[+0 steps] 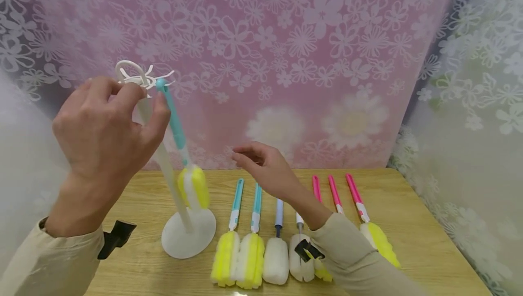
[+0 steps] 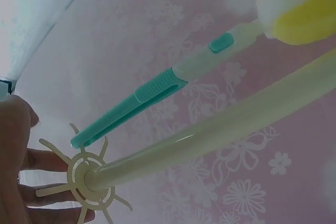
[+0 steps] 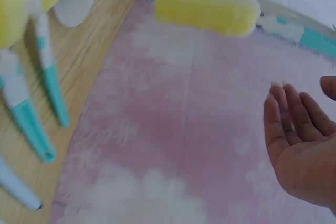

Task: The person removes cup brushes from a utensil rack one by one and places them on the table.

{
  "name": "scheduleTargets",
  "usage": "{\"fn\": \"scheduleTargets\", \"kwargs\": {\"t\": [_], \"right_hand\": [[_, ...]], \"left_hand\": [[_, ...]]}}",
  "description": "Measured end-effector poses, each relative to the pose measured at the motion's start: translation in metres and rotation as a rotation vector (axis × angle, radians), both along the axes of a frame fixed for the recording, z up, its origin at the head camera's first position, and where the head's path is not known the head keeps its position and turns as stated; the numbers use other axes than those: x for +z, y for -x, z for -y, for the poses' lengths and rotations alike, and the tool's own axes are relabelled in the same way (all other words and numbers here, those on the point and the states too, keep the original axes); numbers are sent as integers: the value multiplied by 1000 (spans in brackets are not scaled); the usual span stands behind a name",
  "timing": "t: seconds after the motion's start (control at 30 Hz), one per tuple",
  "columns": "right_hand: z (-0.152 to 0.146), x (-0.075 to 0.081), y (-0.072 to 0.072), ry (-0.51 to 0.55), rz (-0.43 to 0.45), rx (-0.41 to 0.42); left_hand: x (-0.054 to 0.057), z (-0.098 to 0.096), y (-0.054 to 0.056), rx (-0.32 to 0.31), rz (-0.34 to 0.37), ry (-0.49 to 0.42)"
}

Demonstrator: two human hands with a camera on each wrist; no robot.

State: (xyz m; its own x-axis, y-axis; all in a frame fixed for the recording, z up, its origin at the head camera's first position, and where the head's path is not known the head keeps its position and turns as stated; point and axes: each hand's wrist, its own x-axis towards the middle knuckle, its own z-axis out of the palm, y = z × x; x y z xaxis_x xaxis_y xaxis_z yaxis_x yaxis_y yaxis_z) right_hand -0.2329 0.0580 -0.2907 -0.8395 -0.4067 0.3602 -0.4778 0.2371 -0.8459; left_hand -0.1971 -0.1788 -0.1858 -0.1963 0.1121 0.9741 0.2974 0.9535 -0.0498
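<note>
A white hanging stand (image 1: 167, 169) with a round base and a ring of hooks (image 2: 86, 182) stands at the left. My left hand (image 1: 106, 128) holds it at the top, its fingers behind the hook ring in the left wrist view. A bottle brush with a teal handle (image 1: 175, 121) and a yellow-and-white sponge head (image 1: 194, 187) hangs from a hook close to the left thumb. My right hand (image 1: 267, 166) is in the air right of the stand, fingers loosely bent, holding nothing; the right wrist view shows its palm (image 3: 304, 166).
More bottle brushes lie in a row on the wooden table (image 1: 135, 196): two teal-handled ones (image 1: 237, 246), a blue-grey one (image 1: 276, 259), a white-headed one (image 1: 296, 264) and three pink-handled ones (image 1: 355, 191), partly hidden by the right arm. A pink flowered cloth (image 1: 265, 60) hangs behind.
</note>
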Motion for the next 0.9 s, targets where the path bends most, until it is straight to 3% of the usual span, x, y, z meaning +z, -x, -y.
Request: {"fn": "scheduleTargets", "kwargs": {"t": [0.17, 0.33, 0.6, 0.9], "right_hand": [[50, 22, 5, 29, -74, 11], [82, 32, 8, 48, -120, -14], [92, 30, 15, 143, -130, -13], [101, 23, 18, 161, -156, 18]], "left_hand": [[-1, -2, 2, 4, -18, -22], [0, -5, 2, 10, -16, -1], [1, -5, 1, 36, -18, 4], [-3, -3, 2, 41, 3, -10]]}}
